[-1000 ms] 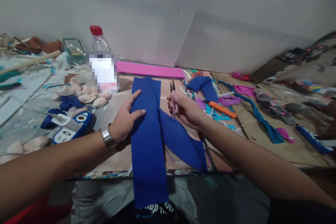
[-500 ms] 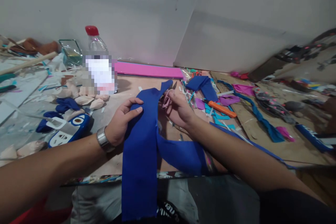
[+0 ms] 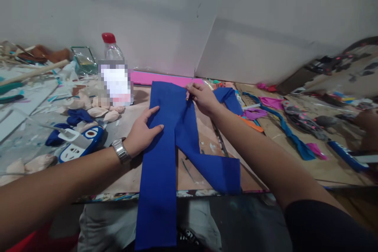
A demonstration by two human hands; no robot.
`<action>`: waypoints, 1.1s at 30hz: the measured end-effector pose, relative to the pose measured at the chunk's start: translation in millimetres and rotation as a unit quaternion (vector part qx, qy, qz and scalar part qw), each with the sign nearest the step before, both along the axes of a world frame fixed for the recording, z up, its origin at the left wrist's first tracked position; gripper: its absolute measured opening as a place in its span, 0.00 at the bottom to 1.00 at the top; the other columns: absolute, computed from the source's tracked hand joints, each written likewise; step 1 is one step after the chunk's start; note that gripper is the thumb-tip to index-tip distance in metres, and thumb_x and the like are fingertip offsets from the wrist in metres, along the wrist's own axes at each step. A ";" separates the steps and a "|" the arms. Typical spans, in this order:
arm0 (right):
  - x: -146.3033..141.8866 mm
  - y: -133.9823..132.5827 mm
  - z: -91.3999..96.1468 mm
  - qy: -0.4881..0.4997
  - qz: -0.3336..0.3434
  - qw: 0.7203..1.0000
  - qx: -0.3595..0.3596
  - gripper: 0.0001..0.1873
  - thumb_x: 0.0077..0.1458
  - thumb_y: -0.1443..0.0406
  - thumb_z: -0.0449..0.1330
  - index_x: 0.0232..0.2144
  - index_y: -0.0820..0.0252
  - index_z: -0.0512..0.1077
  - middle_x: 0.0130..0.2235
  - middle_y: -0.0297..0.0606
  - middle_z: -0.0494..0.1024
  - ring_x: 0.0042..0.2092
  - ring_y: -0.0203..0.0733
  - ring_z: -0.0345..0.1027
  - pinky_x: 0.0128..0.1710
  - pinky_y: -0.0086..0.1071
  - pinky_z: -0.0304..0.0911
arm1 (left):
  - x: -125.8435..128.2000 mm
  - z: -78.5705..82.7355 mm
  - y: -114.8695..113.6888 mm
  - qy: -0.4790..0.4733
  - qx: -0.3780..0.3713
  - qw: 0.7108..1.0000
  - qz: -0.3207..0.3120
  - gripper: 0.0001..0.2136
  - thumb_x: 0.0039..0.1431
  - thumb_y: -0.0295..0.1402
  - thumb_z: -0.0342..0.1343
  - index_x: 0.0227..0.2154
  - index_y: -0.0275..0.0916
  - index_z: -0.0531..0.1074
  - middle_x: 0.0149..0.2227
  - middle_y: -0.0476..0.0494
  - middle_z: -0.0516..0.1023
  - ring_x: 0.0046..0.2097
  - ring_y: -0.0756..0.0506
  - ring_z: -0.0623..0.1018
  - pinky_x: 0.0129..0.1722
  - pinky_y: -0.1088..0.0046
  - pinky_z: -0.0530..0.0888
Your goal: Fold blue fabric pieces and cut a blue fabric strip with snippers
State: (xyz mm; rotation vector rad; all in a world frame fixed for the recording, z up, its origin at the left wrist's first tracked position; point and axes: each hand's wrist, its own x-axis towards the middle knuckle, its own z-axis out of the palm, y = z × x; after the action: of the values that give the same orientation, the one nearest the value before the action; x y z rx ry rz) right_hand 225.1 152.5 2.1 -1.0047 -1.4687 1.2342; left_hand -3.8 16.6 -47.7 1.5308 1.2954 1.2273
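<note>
A long blue cloth lies down the middle of the table and hangs over the near edge. A second strip of it branches off to the right. My left hand, a metal watch on its wrist, lies flat on the cloth's left side with fingers spread. At the cloth's far right corner my right hand is closed in a pinch on the fabric's edge. A small dark tip shows at its fingers; I cannot make out what it is.
A red-capped bottle stands behind the cloth beside a pink sheet. Peach pieces and a blue-white device lie left. Right are another blue piece, an orange cutter, a teal cord and scraps.
The cloth, lifted and bunched half a second ago, now lies flat. My right hand has moved away from me to its far corner. My left hand has flattened on it again.
</note>
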 end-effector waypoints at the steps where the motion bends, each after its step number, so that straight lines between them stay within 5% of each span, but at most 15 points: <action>1: -1.5 3.5 0.9 -0.043 -0.015 0.999 0.012 0.19 0.52 0.52 0.73 0.25 0.59 0.73 0.24 0.30 0.72 0.27 0.34 0.65 0.31 0.30 0.62 | 0.1 -2.0 1.0 0.007 -0.007 1.000 0.007 0.32 0.56 0.32 0.65 0.64 0.40 0.70 0.68 0.36 0.68 0.69 0.36 0.68 0.72 0.52 0.60; 4: -6.2 -1.1 5.7 -0.122 -0.055 0.988 0.081 0.17 0.53 0.54 0.72 0.27 0.59 0.73 0.25 0.31 0.74 0.29 0.36 0.67 0.35 0.32 0.63 | 0.4 -5.6 2.4 0.020 -0.013 1.000 0.018 0.34 0.55 0.31 0.65 0.66 0.40 0.67 0.70 0.35 0.65 0.71 0.35 0.65 0.73 0.51 0.58; 6: -9.6 -18.3 9.4 -0.108 -0.014 0.989 0.101 0.18 0.53 0.53 0.72 0.31 0.60 0.74 0.27 0.32 0.74 0.30 0.36 0.68 0.35 0.32 0.63 | 0.4 -6.1 2.5 0.018 -0.009 1.000 0.016 0.36 0.54 0.30 0.65 0.67 0.39 0.66 0.71 0.34 0.64 0.72 0.35 0.64 0.74 0.52 0.56; 10: -12.8 -71.2 9.3 -0.010 0.144 0.985 -0.095 0.27 0.52 0.43 0.70 0.39 0.60 0.76 0.29 0.32 0.74 0.26 0.33 0.65 0.26 0.29 0.59 | 0.5 -3.8 1.8 -0.012 -0.004 1.000 0.012 0.37 0.53 0.28 0.65 0.67 0.38 0.65 0.71 0.34 0.64 0.72 0.36 0.64 0.74 0.55 0.56; 13: -4.9 -101.1 5.5 -0.040 0.212 0.968 -0.131 0.28 0.51 0.43 0.71 0.37 0.60 0.77 0.27 0.31 0.73 0.23 0.32 0.61 0.24 0.28 0.55 | 0.6 -0.2 0.7 -0.023 0.000 1.000 0.015 0.38 0.52 0.27 0.65 0.68 0.37 0.65 0.71 0.33 0.62 0.73 0.36 0.62 0.75 0.55 0.54; 17: 14.5 -120.4 7.9 -0.096 0.216 0.962 -0.139 0.22 0.56 0.48 0.70 0.34 0.61 0.77 0.27 0.31 0.73 0.26 0.32 0.61 0.25 0.27 0.53 | 0.2 2.1 -0.2 -0.029 0.011 0.999 0.038 0.38 0.51 0.25 0.65 0.67 0.39 0.66 0.72 0.35 0.62 0.74 0.37 0.60 0.75 0.56 0.51; 21: 22.3 -144.9 15.1 -0.049 0.294 0.921 -0.251 0.22 0.62 0.48 0.66 0.31 0.62 0.74 0.27 0.33 0.74 0.29 0.33 0.65 0.31 0.28 0.58 | -1.0 -0.1 0.2 0.007 0.017 0.999 0.037 0.38 0.53 0.25 0.64 0.69 0.37 0.63 0.72 0.34 0.62 0.73 0.37 0.61 0.75 0.56 0.52; 26: 10.5 -181.5 6.0 0.100 0.302 0.875 -0.364 0.24 0.62 0.50 0.66 0.26 0.58 0.64 0.19 0.24 0.60 0.25 0.34 0.62 0.34 0.30 0.61 | -1.5 -2.2 0.5 0.026 0.014 0.999 0.035 0.38 0.55 0.27 0.63 0.70 0.35 0.61 0.72 0.33 0.62 0.74 0.37 0.60 0.75 0.57 0.52; 33: -0.9 -220.8 -15.1 0.158 0.324 0.813 -0.457 0.22 0.60 0.49 0.68 0.37 0.58 0.67 0.25 0.28 0.69 0.25 0.33 0.65 0.30 0.29 0.60 | 0.1 2.0 0.3 -0.018 -0.008 0.999 0.046 0.38 0.54 0.27 0.65 0.68 0.38 0.64 0.72 0.35 0.62 0.74 0.37 0.60 0.76 0.57 0.52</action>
State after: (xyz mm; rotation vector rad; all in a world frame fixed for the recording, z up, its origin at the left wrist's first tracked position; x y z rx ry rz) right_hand 224.2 -68.3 -13.0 -0.7985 -0.9206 2.6210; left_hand -3.7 16.9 -45.7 1.4448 1.3612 1.2932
